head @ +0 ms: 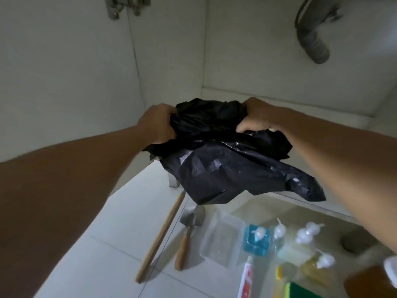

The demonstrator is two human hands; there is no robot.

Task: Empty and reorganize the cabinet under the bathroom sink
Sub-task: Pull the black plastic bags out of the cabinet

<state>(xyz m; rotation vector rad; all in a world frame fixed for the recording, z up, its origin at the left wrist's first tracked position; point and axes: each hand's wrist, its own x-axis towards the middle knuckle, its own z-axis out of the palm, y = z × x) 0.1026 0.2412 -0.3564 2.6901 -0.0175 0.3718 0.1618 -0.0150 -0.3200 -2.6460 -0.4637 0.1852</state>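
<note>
A crumpled black plastic bag (225, 164) hangs in the air in front of the open cabinet (247, 61) under the sink. My left hand (158, 124) grips the bag's upper left edge with curled fingers. My right hand (254, 118) grips its upper right edge. The bag's loose end droops to the right, above the floor. The white cabinet interior behind the bag shows nothing on its floor where visible.
A grey corrugated drain pipe (311, 39) hangs at the cabinet's upper right. On the tiled floor lie a wooden stick (160, 237), a small trowel (189, 229), a clear tray (221, 237), several pump bottles (257, 235), a toothpaste tube (246, 278) and a sponge (300, 291).
</note>
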